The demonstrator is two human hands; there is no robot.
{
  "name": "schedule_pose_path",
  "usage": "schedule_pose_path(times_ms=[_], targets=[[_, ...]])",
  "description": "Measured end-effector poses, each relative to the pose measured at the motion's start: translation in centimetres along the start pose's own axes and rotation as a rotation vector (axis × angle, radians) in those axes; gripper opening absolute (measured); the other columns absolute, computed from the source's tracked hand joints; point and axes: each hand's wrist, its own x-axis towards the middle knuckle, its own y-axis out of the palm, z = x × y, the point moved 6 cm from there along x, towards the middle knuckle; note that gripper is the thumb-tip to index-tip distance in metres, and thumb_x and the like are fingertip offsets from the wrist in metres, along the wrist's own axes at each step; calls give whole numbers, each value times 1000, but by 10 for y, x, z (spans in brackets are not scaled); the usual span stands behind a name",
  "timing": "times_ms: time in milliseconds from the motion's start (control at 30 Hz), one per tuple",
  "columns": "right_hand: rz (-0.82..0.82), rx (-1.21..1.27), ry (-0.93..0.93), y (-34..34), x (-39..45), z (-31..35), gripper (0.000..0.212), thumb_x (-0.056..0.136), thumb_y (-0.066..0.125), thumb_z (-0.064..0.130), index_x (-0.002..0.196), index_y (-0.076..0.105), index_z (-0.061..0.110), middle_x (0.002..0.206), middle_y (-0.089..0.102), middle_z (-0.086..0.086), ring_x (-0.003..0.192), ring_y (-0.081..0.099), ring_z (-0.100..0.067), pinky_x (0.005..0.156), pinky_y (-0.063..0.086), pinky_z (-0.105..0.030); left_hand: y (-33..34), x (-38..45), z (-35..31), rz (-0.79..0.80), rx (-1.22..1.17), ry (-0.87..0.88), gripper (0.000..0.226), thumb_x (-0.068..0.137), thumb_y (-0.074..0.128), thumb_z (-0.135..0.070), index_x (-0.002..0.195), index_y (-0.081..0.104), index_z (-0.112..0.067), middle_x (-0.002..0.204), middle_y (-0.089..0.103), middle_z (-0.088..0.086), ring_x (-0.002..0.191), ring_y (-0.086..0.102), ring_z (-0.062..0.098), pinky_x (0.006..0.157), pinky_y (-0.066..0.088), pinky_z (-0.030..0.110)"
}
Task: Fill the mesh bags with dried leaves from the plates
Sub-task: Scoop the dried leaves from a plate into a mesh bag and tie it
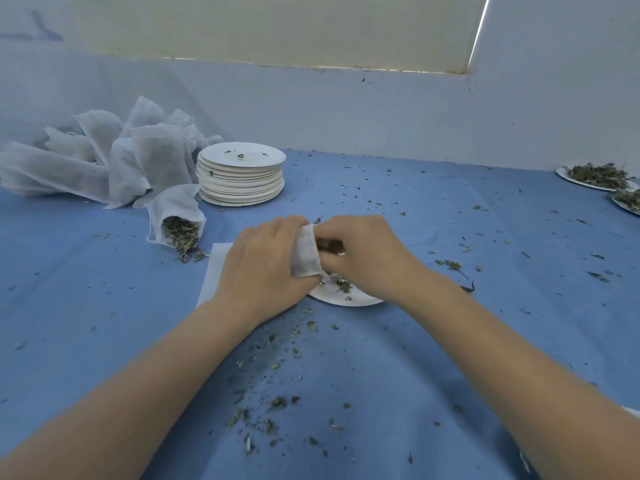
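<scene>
My left hand [263,265] grips the rim of a white mesh bag [305,252], whose body lies flat under that hand toward the left. My right hand [363,256] pinches a clump of dried leaves at the bag's mouth. Beneath both hands sits a white paper plate [346,297] holding a few leaf scraps; most of it is hidden. A filled mesh bag [176,216] lies on its side to the left, leaves spilling from its mouth.
A stack of empty paper plates [240,178] stands at the back, with a heap of mesh bags [104,157] to its left. Two plates heaped with dried leaves [597,176] sit at the far right edge. Leaf crumbs litter the blue cloth [346,375].
</scene>
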Motion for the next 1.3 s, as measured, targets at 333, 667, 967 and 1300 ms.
schedule_pose_path(times_ms=[333, 667, 967, 1300], targets=[[-40, 163, 74, -3, -1, 5, 7, 82, 67, 14, 83, 73, 17, 81, 66, -1, 75, 57, -15, 73, 43, -24, -3, 0, -4, -10, -46, 14, 52, 63, 79, -20, 108, 62, -2, 96, 67, 11, 85, 61, 33, 75, 32, 27], [-21, 334, 138, -20, -4, -24, 19, 81, 71, 24, 98, 70, 31, 90, 70, 17, 80, 60, 8, 74, 50, -21, -6, 4, 3, -12, -27, -48, 55, 73, 71, -31, 122, 52, -15, 110, 61, 3, 99, 51, 24, 72, 20, 20], [357, -372, 477, 2, -16, -57, 72, 69, 53, 78, 104, 54, 14, 101, 40, -2, 78, 47, -16, 60, 35, -28, 3, 2, 11, 51, -20, -39, 58, 72, 72, -37, 122, 49, -20, 115, 59, -3, 102, 53, 20, 73, 25, 24], [336, -392, 379, 3, -15, -52, 75, 76, 56, 68, 138, 37, 31, 127, 34, -3, 106, 51, -24, 78, 39, -31, 1, 2, 10, 51, -8, -14, 57, 73, 71, -37, 122, 50, -17, 114, 60, 0, 101, 53, 22, 73, 24, 24]])
